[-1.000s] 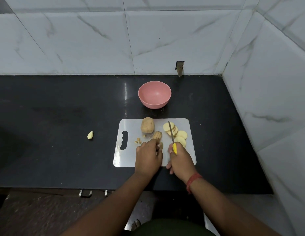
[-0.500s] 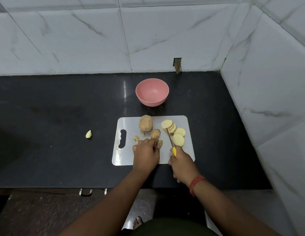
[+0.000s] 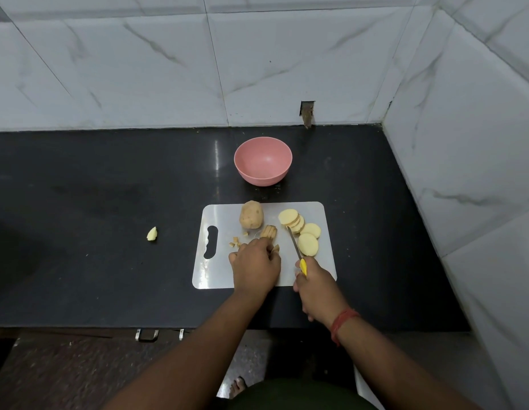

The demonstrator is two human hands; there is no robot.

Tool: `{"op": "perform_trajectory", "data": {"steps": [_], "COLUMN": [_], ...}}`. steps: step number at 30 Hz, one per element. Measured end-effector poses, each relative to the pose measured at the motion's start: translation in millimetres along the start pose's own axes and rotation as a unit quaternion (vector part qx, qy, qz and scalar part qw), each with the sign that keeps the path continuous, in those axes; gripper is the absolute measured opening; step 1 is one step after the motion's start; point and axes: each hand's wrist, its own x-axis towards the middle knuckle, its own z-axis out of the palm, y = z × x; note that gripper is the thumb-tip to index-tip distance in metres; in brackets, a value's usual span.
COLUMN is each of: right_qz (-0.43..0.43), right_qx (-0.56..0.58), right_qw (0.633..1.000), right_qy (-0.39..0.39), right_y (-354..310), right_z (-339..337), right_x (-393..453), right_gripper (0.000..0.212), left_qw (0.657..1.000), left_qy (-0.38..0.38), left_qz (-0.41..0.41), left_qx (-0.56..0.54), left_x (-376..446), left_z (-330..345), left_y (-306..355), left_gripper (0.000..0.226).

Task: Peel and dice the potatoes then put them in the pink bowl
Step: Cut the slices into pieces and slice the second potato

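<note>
A white cutting board lies on the black counter. On it sit a whole unpeeled potato, several round peeled slices at the right, a bundle of cut potato strips and a few small dice. My left hand holds the near end of the strips with curled fingers. My right hand grips the yellow handle of a knife, whose blade points away between the strips and the slices. The pink bowl stands behind the board with nothing in it.
A loose piece of potato lies on the counter left of the board. Tiled walls close the back and the right side. The counter's front edge runs just below my wrists, with drawer handles under it.
My right hand has drawn back toward me with the knife, so the blade now lies beside the slices rather than across them. My left hand stays on the strips.
</note>
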Motion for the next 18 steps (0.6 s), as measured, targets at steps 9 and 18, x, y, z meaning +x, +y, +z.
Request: {"op": "perform_trajectory", "data": {"steps": [9, 18], "right_qz": [0.013, 0.008], "right_qx": [-0.016, -0.042], "right_qw": [1.0, 0.998], "right_qy": [-0.012, -0.04], "right_y": [2.7, -1.2], "right_z": [-3.0, -2.5], "right_x": [-1.8, -13.2], "right_gripper": [0.018, 0.015], "left_qw": [0.996, 0.992], "left_qy": [-0.011, -0.064], "left_qz": [0.083, 0.107], "left_qx": [0.026, -0.026], "left_x": [-10.0, -7.5], "left_z": [-1.3, -9.1], "left_y": [-13.9, -22.4], "left_gripper": [0.026, 0.043]}}
